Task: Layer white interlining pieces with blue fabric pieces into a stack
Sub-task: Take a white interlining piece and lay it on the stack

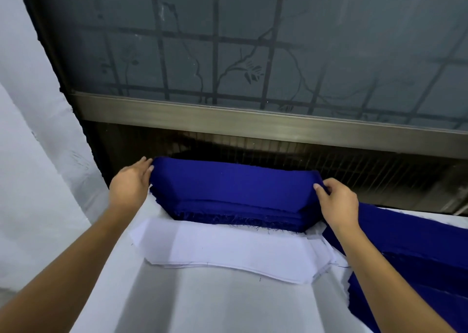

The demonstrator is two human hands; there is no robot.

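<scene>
So the person has both hands out over a worktop covered in white cloth, and stretched between them is a long royal-blue fabric piece with angled ends. The left hand has its fingers wrapped over the left end of that piece, and the right hand is pinching the right end, thumb on the near face. The piece is lifted a bit at both ends, and its near edge seems to lie on the stack of matching blue fabric pieces sitting right under and between the hands. Frayed threads poke out along that stack's near edge. Just on the near side of the hands, touching the blue stack's front edge, is a flat stack of white interlining pieces cut in the same long shape, with the edges a little fanned out at the right end. Past the right hand and under the right forearm there's a bigger heap of loose blue fabric draped across the worktop. Off to the left of the left hand hangs a pale white cloth sheet. Beyond both hands is a brushed metal window rail with frosted glass above it, showing a dark grid and leafy branch shapes.
</scene>
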